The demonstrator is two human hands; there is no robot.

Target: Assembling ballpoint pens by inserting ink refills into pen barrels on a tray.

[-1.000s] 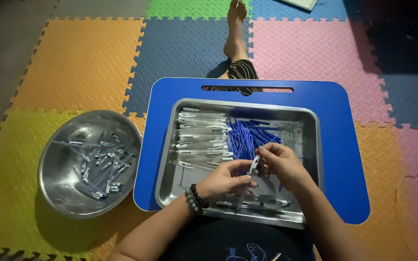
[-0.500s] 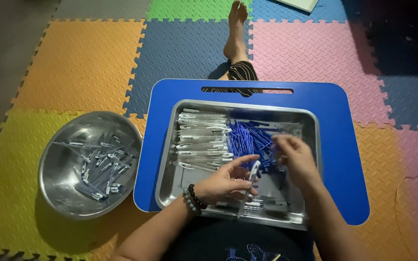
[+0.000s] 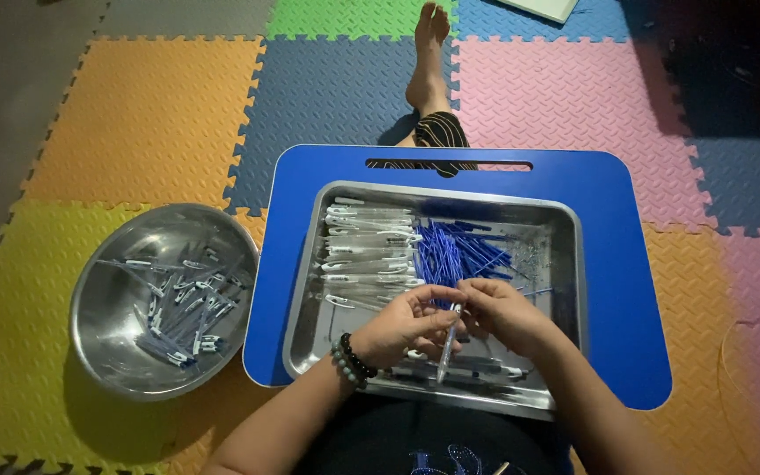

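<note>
Both hands meet over the near part of a steel tray (image 3: 565,237) on a blue lap table (image 3: 626,264). My left hand (image 3: 398,325), with a bead bracelet at the wrist, grips a clear pen barrel (image 3: 446,347) that points down toward me. My right hand (image 3: 503,312) pinches the barrel's upper end, fingertips touching those of the left. In the tray lie a row of clear pen barrels (image 3: 367,251) on the left, a heap of blue refills (image 3: 459,251) in the middle, and several pen parts (image 3: 477,365) along the near edge.
A round steel bowl (image 3: 107,352) holding several assembled pens stands on the floor left of the lap table. Coloured foam mats (image 3: 134,114) cover the floor. My bare foot (image 3: 428,53) stretches out beyond the table. A dark area lies at the upper right.
My right hand went out to the blue refill heap and has come back to meet the left hand at the pen barrel. The left hand has stayed almost in place.
</note>
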